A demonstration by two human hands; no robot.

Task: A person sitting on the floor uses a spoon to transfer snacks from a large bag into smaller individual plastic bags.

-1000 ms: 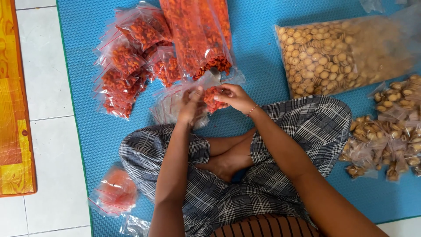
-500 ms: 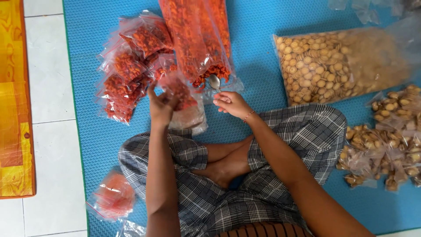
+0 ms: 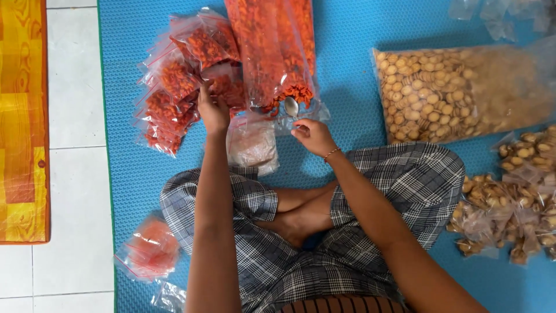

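Large orange snack bag (image 3: 272, 46) cut off above; left palm (image 3: 213, 110) hidden

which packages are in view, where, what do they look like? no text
Big orange-snack bag: top centre, long clear bag, open near the right hand.
Small orange-snack bags: heaped upper left, clear pouches; left hand on them.
Big biscuit bag: upper right, clear, round tan biscuits.
Small biscuit bags: right edge, clear.
Orange pouch: lower left.

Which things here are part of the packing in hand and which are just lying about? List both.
In hand:
left hand on the small packets of orange snacks
right hand by the spoon
big open bag of orange snacks
stack of empty clear bags

Lying about:
big bag of round biscuits
small biscuit packets
orange mat
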